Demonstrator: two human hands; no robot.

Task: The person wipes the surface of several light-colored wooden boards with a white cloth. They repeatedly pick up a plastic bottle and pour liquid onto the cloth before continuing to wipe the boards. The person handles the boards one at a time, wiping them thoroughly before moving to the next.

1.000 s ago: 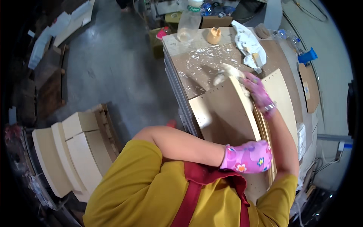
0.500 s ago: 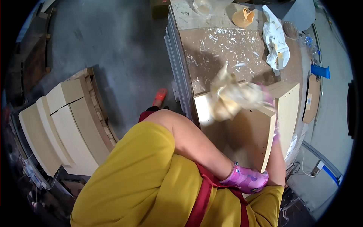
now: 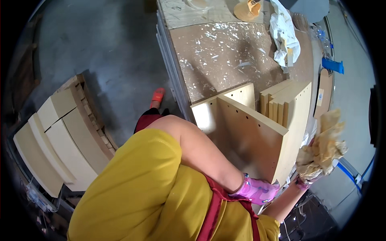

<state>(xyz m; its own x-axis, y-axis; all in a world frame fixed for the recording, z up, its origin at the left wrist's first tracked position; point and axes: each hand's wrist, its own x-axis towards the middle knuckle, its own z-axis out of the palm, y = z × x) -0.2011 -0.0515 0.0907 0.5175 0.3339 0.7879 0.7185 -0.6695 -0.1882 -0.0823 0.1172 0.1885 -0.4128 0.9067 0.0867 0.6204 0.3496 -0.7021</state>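
Note:
My left hand (image 3: 259,190), in a pink patterned glove, is closed at the near lower corner of an upright wooden panel (image 3: 253,136). The panel has dark drilled holes along its top edge and joins a lower drilled board (image 3: 241,94) behind it. Out to the right, beyond the woodwork, my right hand (image 3: 304,182) grips a crumpled tan rag (image 3: 321,150). The bundle hides most of its fingers. Between the two hands stands a long light wooden panel (image 3: 299,116). Several narrow boards (image 3: 277,102) lie stacked against its left side.
The brown worktop (image 3: 217,60) is spotted with white flakes. At its far side are an orange-tan cup (image 3: 247,11) and a crumpled white sheet (image 3: 283,34). Pale panels (image 3: 66,136) are stacked on a pallet on the floor at left. A blue object (image 3: 333,65) lies at right.
My right hand has swung the rag from above the drilled panel out to the right and nearer me. My left hand stays at the panel's corner. The view has shifted slightly.

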